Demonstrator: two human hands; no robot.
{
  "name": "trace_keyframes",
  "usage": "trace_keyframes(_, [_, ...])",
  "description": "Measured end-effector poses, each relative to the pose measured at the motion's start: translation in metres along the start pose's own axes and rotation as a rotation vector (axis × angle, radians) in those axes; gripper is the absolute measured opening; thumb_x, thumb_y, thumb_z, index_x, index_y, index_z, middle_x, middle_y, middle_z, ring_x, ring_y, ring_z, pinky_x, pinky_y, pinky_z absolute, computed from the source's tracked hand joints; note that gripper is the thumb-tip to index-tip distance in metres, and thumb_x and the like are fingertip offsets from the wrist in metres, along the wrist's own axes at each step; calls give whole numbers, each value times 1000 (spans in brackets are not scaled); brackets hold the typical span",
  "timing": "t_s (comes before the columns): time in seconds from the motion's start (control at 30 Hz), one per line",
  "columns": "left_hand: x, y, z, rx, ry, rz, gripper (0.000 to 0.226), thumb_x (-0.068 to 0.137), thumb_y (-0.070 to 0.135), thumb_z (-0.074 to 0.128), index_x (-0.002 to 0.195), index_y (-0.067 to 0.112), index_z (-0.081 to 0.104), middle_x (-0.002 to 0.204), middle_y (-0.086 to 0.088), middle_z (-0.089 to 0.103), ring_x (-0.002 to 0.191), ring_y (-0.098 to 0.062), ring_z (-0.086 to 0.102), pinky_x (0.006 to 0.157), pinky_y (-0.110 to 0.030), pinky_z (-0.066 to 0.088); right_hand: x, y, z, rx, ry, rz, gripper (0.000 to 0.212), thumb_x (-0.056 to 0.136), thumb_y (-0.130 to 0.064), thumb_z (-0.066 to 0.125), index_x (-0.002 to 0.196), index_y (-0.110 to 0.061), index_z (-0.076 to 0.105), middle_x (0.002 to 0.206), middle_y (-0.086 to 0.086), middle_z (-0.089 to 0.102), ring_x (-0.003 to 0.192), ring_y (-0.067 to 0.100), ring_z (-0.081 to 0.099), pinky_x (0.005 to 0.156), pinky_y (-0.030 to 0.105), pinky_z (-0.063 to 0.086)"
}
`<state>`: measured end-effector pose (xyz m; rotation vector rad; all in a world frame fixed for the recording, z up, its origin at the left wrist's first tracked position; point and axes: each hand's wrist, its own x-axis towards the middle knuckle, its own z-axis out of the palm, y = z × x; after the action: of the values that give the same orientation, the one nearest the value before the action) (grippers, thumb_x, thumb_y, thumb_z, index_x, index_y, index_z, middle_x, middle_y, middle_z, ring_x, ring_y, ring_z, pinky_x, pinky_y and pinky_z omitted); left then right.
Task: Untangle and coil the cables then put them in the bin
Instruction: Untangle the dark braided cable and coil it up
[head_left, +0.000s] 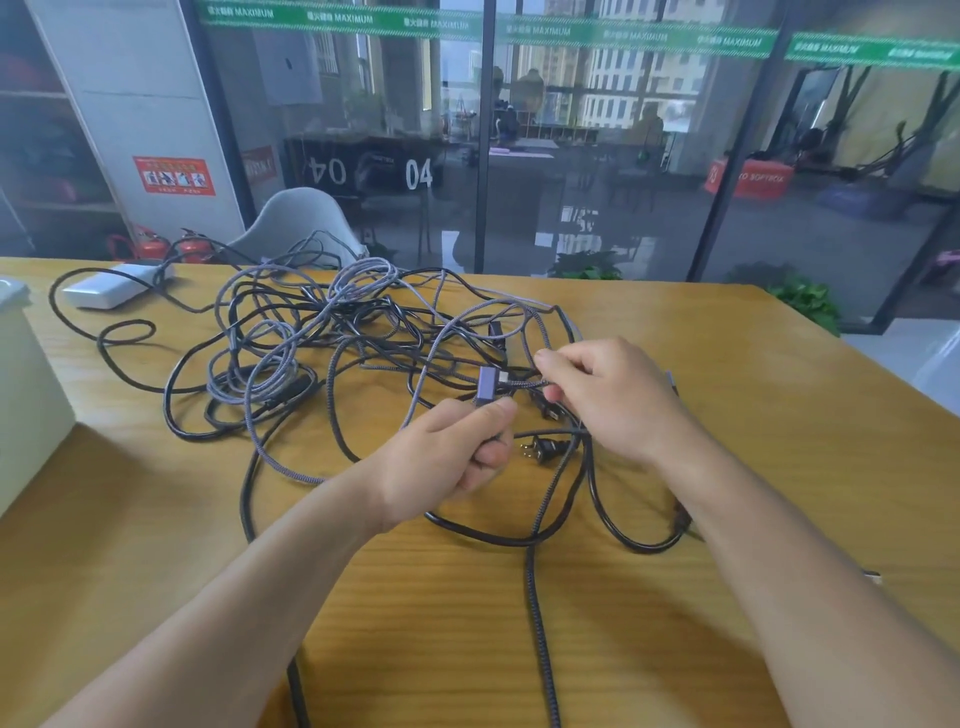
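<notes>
hands share one braided cable (524, 385): left hand (451, 457) grips its connector end, right hand (608, 395) pinches it just beyond.

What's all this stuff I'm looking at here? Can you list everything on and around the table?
Cables: several, black and grey-purple braided, tangled in a heap at the table's middle.
Purple connector: one, on a braided cable, between the two hands.
Mains plug: one, black, on the table under the hands.
Power adapter: one, white, far left of the table.
Bin: one, pale, left edge, partly out of view.
Table: one, yellow wood.
Chair: one, grey, behind the table.
Fire extinguishers: at least two, red, on the floor behind the table, left.
Left hand: grips a braided cable.
Right hand: pinches a braided cable.
</notes>
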<state>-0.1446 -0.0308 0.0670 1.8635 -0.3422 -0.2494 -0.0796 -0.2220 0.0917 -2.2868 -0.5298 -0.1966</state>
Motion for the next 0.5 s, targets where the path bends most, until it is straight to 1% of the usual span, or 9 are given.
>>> trace_keyframes(0.03, [1,-1,-1,-9,28,-10,50,113,39,30,69,17,35,61,3,25,55,-13,19,49,-20,21,0,0,-1,128,-58,17,49,106,-34,52,64,-9,61,54,-10,56,58,11,47,63,36,43])
trace_keyframes(0.1, [3,-4,-5,-48,86,-29,47,113,38,31,70,19,34,62,4,24,55,-13,19,49,-21,18,-4,-3,-2,326,-159,-3,42,107,-23,49,73,-10,70,63,1,52,71,20,51,71,28,46])
trace_keyframes(0.13, [4,-6,-7,-72,112,-37,46,113,38,32,71,19,33,63,4,23,55,-13,19,49,-21,17,-6,-6,-2,372,-205,-29,41,108,-20,46,79,-4,70,64,2,50,76,18,56,72,22,45])
trace_keyframes(0.2, [5,-9,-9,-117,157,-40,45,112,38,33,72,20,33,63,5,23,55,-13,19,48,-21,17,-10,-10,0,415,-269,-73,40,111,-17,42,86,10,59,65,-3,48,84,4,65,69,12,43])
trace_keyframes(0.27, [6,-11,-8,-163,194,-35,44,112,40,35,76,16,37,65,4,24,56,-13,18,47,-22,16,-13,-13,3,425,-289,-124,42,113,-19,41,89,12,55,68,-1,45,80,1,64,69,10,43])
trace_keyframes(0.33, [7,-12,-7,-215,218,-23,44,108,48,39,83,13,43,69,0,22,58,-15,15,49,-26,12,-14,-16,6,387,-247,-179,42,113,-24,41,84,4,55,65,-7,46,82,11,66,71,17,44])
trace_keyframes(0.4, [7,-12,-4,-253,217,-8,50,98,64,40,85,15,47,76,-6,19,61,-18,12,53,-30,10,-17,-18,12,323,-188,-229,41,113,-26,42,81,-4,55,63,-11,50,78,7,64,72,25,44])
trace_keyframes(0.43, [7,-11,-2,-257,213,-2,55,96,70,39,84,18,48,80,-9,18,62,-19,12,53,-31,10,-18,-19,15,285,-164,-254,40,113,-27,42,81,-8,55,64,-12,52,72,3,60,70,23,42])
trace_keyframes(0.5, [7,-9,2,-254,216,6,62,99,75,32,77,20,50,79,-9,19,61,-18,12,50,-26,12,-22,-24,21,207,-124,-295,38,113,-29,41,78,-22,52,65,-13,54,63,5,53,64,18,36])
